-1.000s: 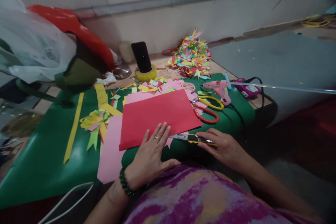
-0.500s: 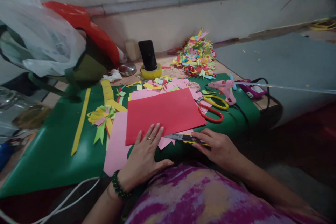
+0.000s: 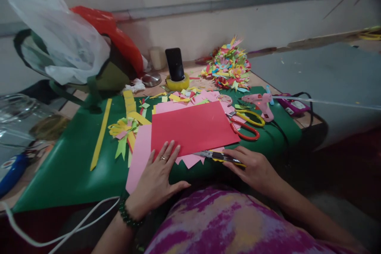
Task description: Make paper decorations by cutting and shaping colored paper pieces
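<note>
My left hand [image 3: 160, 174] lies flat with its fingertips on the lower left edge of a red sheet of paper [image 3: 190, 127]. My right hand [image 3: 253, 168] grips a utility knife [image 3: 224, 156] with a yellow and black handle. Its blade points left, at the lower edge of the red sheet. Beneath that sheet lie pink sheets [image 3: 139, 154], one with a zigzag lower edge. Scissors [image 3: 245, 127] with one yellow and one red handle rest at the right side of the red sheet, their blades mostly hidden.
A pink glue gun [image 3: 260, 105] stands at the right with a clear stick trailing rightward. Behind are a paper-flower heap [image 3: 229, 67] and a phone [image 3: 175, 64] on a tape roll [image 3: 177, 83]. Left are a yellow strip [image 3: 101, 135], a paper flower [image 3: 122, 131] and a bag [image 3: 116, 67].
My left hand has slid left along the red sheet's lower edge. The utility knife stays in my right hand, its blade now slightly farther from my left fingers. The whole view has shifted.
</note>
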The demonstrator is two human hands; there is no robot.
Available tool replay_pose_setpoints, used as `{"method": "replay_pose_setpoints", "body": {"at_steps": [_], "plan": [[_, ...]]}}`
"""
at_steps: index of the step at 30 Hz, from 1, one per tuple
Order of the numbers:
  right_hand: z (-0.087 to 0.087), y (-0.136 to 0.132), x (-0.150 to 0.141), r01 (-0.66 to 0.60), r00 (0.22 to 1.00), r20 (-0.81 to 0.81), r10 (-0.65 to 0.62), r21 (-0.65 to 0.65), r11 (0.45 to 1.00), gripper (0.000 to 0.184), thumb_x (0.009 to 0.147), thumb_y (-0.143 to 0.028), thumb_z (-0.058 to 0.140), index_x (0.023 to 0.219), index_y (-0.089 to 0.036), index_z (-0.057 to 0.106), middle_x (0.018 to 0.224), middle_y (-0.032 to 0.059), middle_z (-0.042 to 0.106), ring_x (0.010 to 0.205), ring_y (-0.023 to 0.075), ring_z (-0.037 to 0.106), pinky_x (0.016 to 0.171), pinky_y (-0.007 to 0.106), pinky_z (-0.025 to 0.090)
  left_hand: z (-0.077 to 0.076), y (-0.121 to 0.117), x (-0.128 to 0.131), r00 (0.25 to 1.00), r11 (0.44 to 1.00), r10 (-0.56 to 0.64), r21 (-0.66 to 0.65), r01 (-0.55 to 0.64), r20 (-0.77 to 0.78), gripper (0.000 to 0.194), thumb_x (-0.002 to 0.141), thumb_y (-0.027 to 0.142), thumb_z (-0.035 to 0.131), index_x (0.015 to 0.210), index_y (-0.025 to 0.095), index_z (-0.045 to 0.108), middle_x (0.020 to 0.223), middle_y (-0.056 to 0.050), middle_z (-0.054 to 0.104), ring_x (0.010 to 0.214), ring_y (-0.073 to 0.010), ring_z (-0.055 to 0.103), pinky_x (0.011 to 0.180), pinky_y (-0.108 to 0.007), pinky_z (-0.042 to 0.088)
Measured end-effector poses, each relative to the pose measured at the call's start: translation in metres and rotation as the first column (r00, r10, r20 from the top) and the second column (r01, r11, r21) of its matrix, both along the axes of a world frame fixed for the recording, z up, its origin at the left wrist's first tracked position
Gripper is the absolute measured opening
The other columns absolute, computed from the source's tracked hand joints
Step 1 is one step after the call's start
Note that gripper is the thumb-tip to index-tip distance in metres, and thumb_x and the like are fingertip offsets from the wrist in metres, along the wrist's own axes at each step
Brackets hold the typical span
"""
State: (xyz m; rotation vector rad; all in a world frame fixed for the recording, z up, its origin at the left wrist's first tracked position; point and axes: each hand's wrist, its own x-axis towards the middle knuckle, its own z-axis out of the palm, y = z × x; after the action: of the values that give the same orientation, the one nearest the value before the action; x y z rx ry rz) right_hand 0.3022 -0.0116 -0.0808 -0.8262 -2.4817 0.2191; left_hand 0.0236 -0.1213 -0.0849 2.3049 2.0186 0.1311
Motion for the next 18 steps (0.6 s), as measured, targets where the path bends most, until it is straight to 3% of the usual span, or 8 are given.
{"method": "replay_pose_setpoints", "body": {"at_steps": [8,18], "plan": [[-0.005,-0.002,-0.005,0.015,1.0,-0.006,-0.015,0.023,1.0,0.029,0.097,-0.031,0.045,0.108,-0.017,0.068,0.081,0.0072,0.069,0.063,0.0167,0.068,0.054,0.025,0.052,-0.005,0.01,0.03,0.999,0.998,0.034,0.046,-0.035,0.025,0.089,0.081,0.076,0.035,0.15,0.021,0.023,0.155,-0.013,0.03,0.143,-0.0308,0.023,0.111,-0.051,0.029],[-0.007,0.0,-0.004,-0.049,0.999,-0.019,0.05,0.037,0.998,0.031,0.099,-0.033,0.042,0.106,-0.016,0.068,0.077,0.0055,0.067,0.059,0.0138,0.065,0.05,0.022,0.049,-0.007,0.009,0.03,0.999,0.998,0.035,0.042,-0.036,0.017,0.092,0.08,0.077,0.032,0.15,0.019,0.023,0.155,-0.013,0.03,0.144,-0.0301,0.022,0.111,-0.051,0.029]]}}
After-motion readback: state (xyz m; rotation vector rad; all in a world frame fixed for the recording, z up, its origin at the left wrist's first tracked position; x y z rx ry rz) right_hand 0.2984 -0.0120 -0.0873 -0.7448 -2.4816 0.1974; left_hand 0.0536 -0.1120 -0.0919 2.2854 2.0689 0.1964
